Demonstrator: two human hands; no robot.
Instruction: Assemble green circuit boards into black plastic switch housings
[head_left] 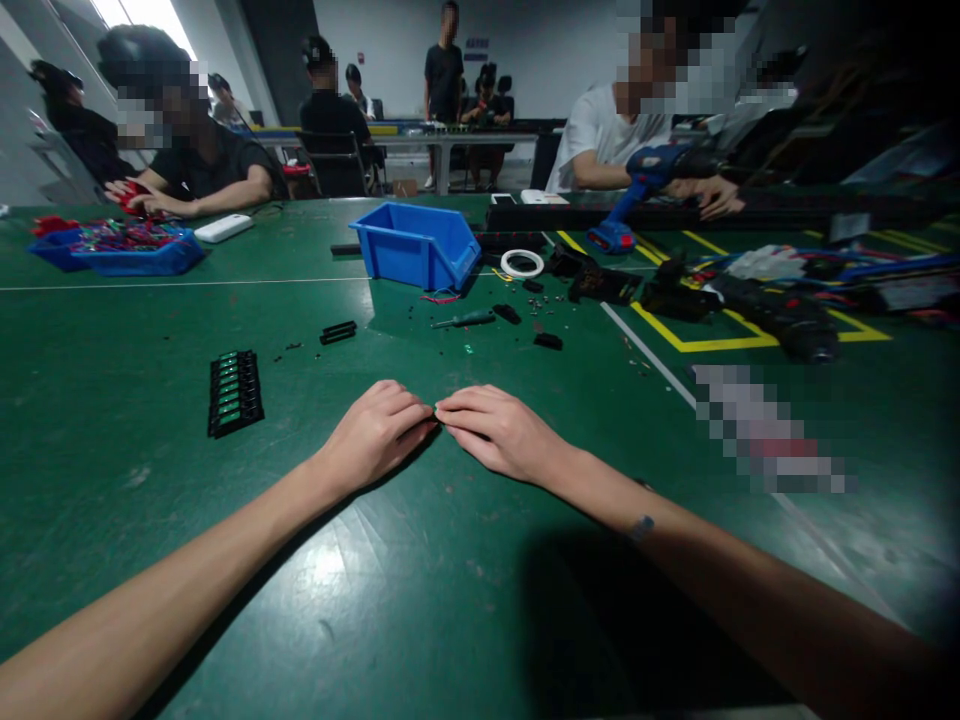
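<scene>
My left hand (pixel 379 430) and my right hand (pixel 499 430) meet fingertip to fingertip just above the green table (pixel 322 620). Both are closed in a pinch. A sliver of something small and dark shows between the fingertips, too hidden to name. Left of my hands lies a black slotted frame (pixel 236 393) with a row of green-looking openings. Beyond the left hand is a small black rectangular frame (pixel 338 332). A screwdriver (pixel 463 320) lies past the fingertips, with a small black part (pixel 548 342) to its right.
A blue bin (pixel 409 248) stands at the back, beside a white tape roll (pixel 522 263). Power tools, one a blue drill (pixel 626 195), and cables lie at the right. Blue trays (pixel 142 257) of wires sit far left. Co-workers sit across the table.
</scene>
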